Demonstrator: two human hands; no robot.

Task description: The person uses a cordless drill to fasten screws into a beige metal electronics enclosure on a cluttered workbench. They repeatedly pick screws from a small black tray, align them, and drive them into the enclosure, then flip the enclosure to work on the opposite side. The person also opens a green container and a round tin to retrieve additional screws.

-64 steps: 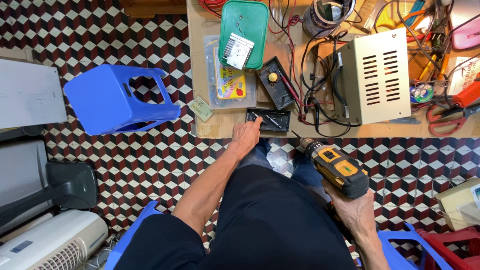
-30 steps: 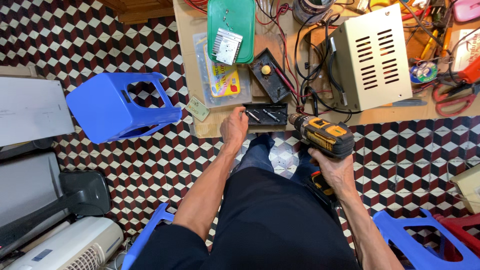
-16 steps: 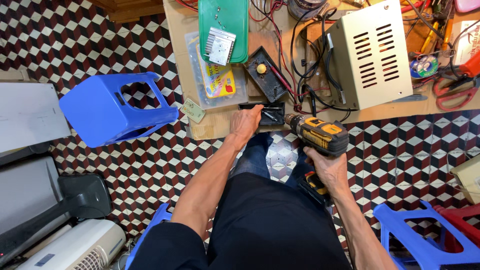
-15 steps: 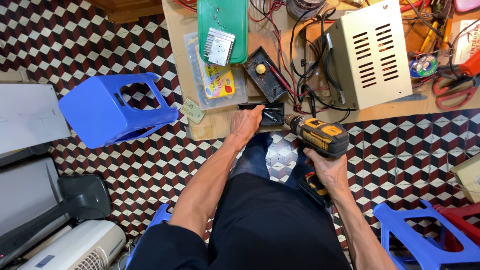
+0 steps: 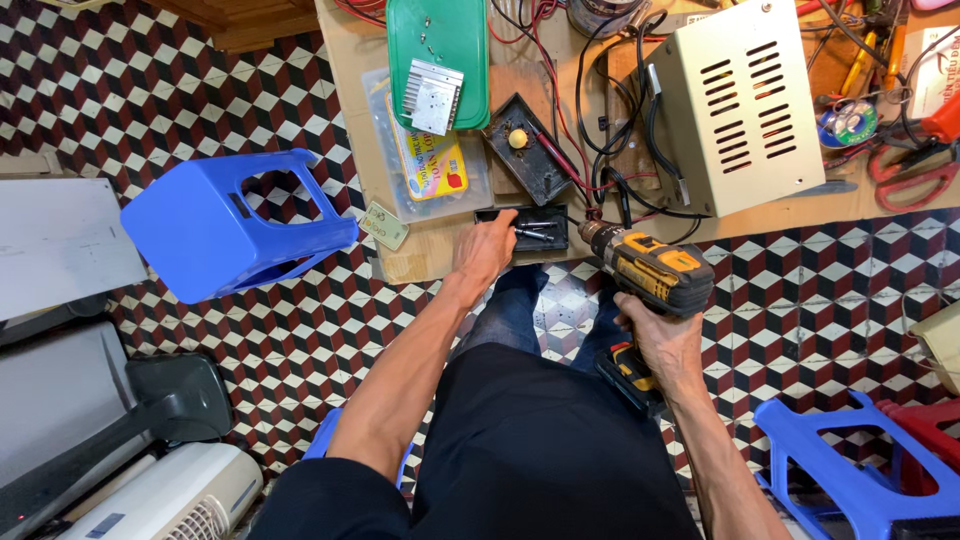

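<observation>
My right hand (image 5: 662,340) grips a yellow and black cordless drill (image 5: 650,272), its chuck pointing at a small black tray (image 5: 535,229) at the near edge of the low table (image 5: 420,262). My left hand (image 5: 484,250) rests on the left end of that tray, fingers reaching into it. Small dark bits lie in the tray. I sit with dark trousers and my knees under the table edge.
On the table: a beige vented metal box (image 5: 735,105), a green tray (image 5: 440,45) with a finned heatsink (image 5: 432,95), a black box (image 5: 528,148), tangled wires, red scissors (image 5: 915,180). A blue stool (image 5: 225,225) lies tipped at left; another blue stool (image 5: 850,470) stands at lower right.
The drill came up from my lap toward the table edge. My left hand moved onto the black tray. The view shifted slightly toward the table.
</observation>
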